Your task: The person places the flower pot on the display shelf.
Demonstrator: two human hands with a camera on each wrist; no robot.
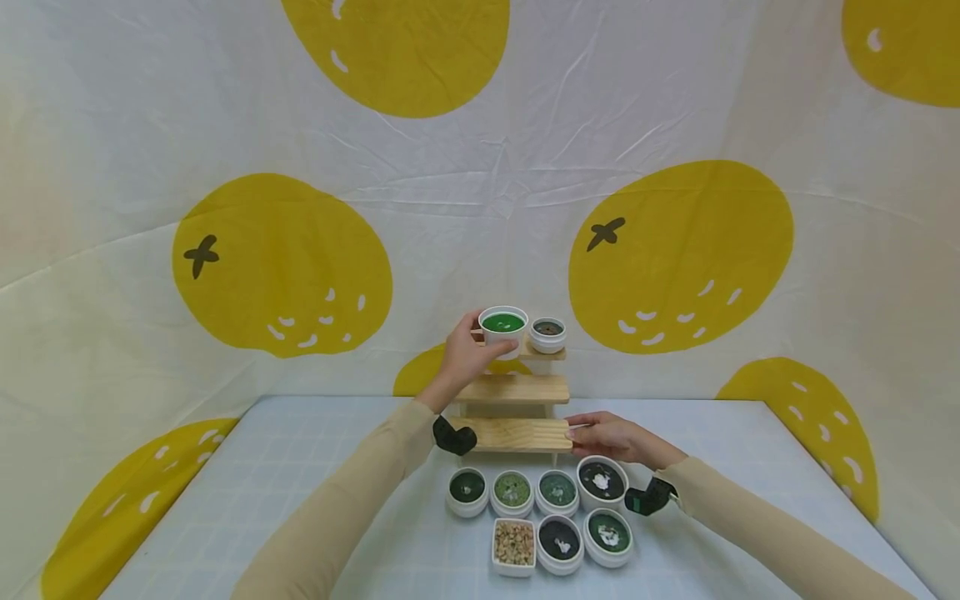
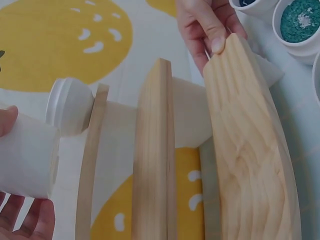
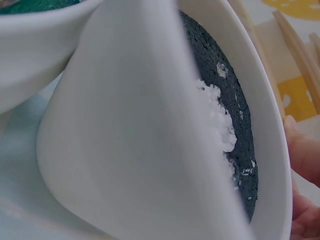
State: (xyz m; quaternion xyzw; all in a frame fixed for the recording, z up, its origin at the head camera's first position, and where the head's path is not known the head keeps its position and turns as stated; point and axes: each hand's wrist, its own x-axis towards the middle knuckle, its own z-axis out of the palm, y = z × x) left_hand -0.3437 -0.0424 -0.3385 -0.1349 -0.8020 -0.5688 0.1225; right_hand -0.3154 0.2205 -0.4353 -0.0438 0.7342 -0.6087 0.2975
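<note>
My left hand grips a white cup with green contents at the left end of the wooden stand's top shelf. In the left wrist view, a small gap shows between the held cup and the top plank. Beside it on that shelf sits a small white jar with dark contents. At the stand's right side, my right hand pinches the end of the bottom plank, its thumb on top in the left wrist view. The middle shelf lies between.
In front of the stand, several white bowls stand close together, among them a larger one with black contents below my right hand. A square dish of chopped bits is nearest me. Behind hangs a cloth with yellow fruit shapes.
</note>
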